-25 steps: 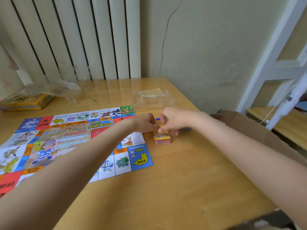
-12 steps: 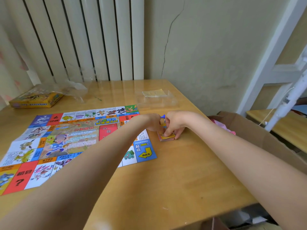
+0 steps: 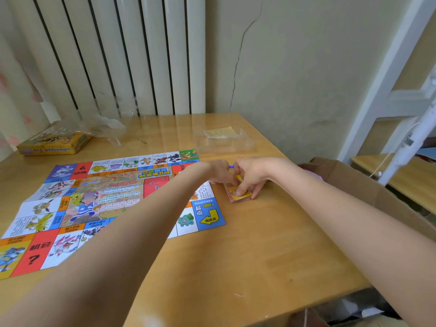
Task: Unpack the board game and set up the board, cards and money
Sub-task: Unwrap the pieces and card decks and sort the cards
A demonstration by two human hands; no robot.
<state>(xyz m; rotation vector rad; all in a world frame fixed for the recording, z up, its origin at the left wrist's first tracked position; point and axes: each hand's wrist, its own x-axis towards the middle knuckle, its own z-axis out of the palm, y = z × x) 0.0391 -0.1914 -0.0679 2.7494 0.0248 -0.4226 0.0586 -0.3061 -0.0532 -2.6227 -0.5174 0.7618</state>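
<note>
My two hands meet over the stack of cards [image 3: 238, 195], which lies on the bare tabletop [image 3: 247, 256] just off the right edge of the game board [image 3: 99, 204], beside its blue start square. My right hand [image 3: 251, 177] has its fingers curled down onto the top card and round the stack's right side, so it grips the stack. My left hand [image 3: 218, 172] touches the stack's left end from the board side; whether it pinches a card I cannot tell. A small blue piece [image 3: 231, 165] shows between the hands, and who holds it is unclear. The stack's long axis runs near to far, slightly angled, directly under my right fingers, so the right hand is the nearer. I judge squaring or lifting the cards calls for closing both hands along the long edges.
</note>
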